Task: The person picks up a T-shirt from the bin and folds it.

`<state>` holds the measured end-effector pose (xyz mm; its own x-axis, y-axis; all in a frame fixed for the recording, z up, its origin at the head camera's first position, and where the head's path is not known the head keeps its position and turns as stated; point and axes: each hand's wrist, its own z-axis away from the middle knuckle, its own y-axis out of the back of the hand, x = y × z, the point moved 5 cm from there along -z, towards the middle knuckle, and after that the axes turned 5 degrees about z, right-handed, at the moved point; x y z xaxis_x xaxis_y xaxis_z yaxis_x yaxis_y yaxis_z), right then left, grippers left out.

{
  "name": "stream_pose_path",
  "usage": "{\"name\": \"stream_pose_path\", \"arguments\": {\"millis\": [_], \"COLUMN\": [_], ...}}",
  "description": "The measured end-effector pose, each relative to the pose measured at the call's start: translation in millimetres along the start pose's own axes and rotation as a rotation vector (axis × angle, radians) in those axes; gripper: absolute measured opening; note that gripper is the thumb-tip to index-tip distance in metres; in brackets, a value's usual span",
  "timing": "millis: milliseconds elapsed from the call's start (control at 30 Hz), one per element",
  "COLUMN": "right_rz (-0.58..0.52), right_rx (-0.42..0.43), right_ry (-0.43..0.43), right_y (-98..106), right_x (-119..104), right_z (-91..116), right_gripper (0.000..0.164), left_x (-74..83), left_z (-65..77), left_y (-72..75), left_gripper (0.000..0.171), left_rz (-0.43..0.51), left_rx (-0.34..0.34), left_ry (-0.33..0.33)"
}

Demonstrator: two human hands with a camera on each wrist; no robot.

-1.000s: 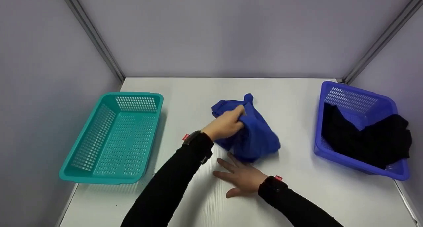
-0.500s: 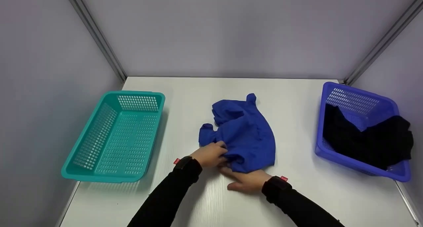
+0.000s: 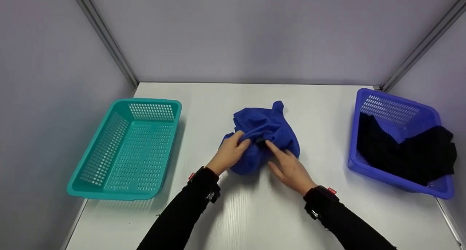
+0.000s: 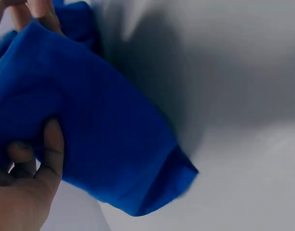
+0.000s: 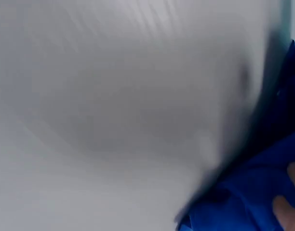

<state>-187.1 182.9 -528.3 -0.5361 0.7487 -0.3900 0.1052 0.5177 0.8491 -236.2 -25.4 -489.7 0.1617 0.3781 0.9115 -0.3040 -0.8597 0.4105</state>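
A crumpled blue garment [image 3: 262, 126] lies bunched at the middle of the white table, with a small dark patch showing in its folds. My left hand [image 3: 229, 152] pinches its left part between thumb and fingers; the left wrist view shows a flap of the garment [image 4: 104, 130] raised off the table. From the near right side, my right hand [image 3: 291, 170] reaches to the cloth, its straight index fingertip touching beside the dark patch and its thumb apart. Only two fingertips [image 5: 285, 211] of that hand show against the cloth in the right wrist view.
To the left stands a teal perforated basket [image 3: 169, 148]. A purple-blue basket [image 3: 351, 148] at the right holds black cloth [image 3: 404, 151], part of which hangs over the rim. Pale walls [image 3: 255, 35] close off the back and both sides of the table [image 3: 320, 108].
From the garment's middle, my left hand came down to its near left edge, then rose slightly with cloth pinched. My right hand left the near edge and moved up right. The near part bunched up.
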Motion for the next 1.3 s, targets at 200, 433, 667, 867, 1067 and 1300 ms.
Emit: {"name": "stream_pose_path", "arguments": {"millis": [200,433,667,867,1067,1300], "right_rz": [-0.046,-0.232,-0.182,-0.105,-0.284,-0.421], "right_rx": [0.091,-0.039,0.014,0.021,0.114,0.101], "right_ry": [-0.167,-0.312,-0.198,-0.143,-0.43,-0.537], "right_y": [8.1,-4.4,1.8,1.1,19.8,40.1], "right_x": [17.2,32.0,15.2,7.4,19.2,17.8], "right_z": [-8.9,-13.2,-28.1,-32.8,-34.5,-40.3], "right_gripper": [0.079,0.059,0.03,0.028,0.022,0.017], "left_x": [10.5,18.4,21.1,17.1,14.7,24.6], "left_z": [-2.1,1.7,2.2,2.8,6.5,8.2], "left_y": [-6.0,-15.0,-22.3,-17.7,-7.0,-3.7], "left_gripper": [0.04,0.053,0.052,0.047,0.094,0.086], "left_rz": [0.085,0.009,-0.075,0.022,-0.252,-0.725], "left_rx": [-0.145,-0.31,-0.372,-0.372,-0.285,-0.048], "left_ry": [0.039,0.0,-0.003,0.023,0.013,-0.185]}}
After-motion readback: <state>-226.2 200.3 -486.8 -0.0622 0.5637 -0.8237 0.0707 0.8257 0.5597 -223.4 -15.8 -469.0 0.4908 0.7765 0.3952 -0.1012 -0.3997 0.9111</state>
